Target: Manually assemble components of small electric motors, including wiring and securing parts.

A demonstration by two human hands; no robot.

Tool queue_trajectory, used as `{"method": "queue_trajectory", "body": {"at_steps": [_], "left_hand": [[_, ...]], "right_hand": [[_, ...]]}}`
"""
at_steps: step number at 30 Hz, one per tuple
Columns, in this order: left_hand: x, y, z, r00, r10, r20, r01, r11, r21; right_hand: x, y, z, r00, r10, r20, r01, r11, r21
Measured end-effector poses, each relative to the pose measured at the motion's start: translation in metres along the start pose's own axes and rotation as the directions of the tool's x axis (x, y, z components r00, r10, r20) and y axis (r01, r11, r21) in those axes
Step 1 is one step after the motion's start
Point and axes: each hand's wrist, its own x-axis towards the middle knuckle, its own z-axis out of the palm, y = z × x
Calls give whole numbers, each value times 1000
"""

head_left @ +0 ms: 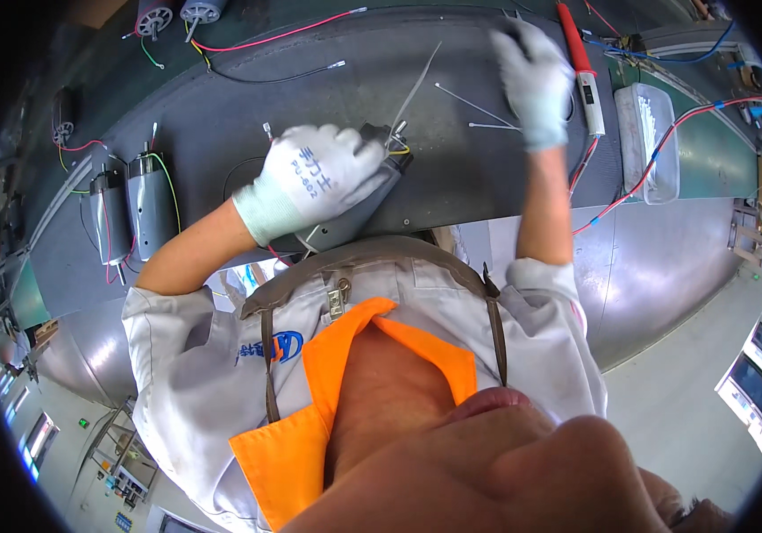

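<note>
My gloved left hand [314,178] is closed over a grey cylindrical motor [359,213] lying at the table's near edge. From the motor's far end, beside a metal shaft and a yellow wire, a white cable tie [417,84] sticks up with its long tail free. My gloved right hand [534,84] is over the far right of the table, left of a red-and-white corded tool [587,89]. Motion smears its fingers, and whether anything is in them cannot be made out. Two loose cable ties [478,106] lie between my hands.
A clear plastic tray [631,151] of white cable ties stands at the right, with a red-and-blue cable [656,164] across it. Two grey motors [151,200] with wires stand at the left. More motors [203,11] with loose leads lie along the far side.
</note>
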Motion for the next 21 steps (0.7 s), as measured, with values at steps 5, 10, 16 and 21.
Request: {"method": "queue_trajectory", "body": {"at_steps": [5,10,16,21], "left_hand": [[32,-13,0,997,-70,23,71,995,-68],[40,-51,40,937,280,-207,-334,892,-306],[53,-53,9,829,-178,530,551,417,-723],[35,-73,29,924,-204,324,359,172,-917]], "right_hand": [[-89,58,-55,977,48,208,88,797,-597],[-166,5,-97,932,304,196,-158,829,-536],[-199,-52,-105,853,447,269,-262,813,-521],[-182,-31,-131,628,708,323,-773,520,362]]}}
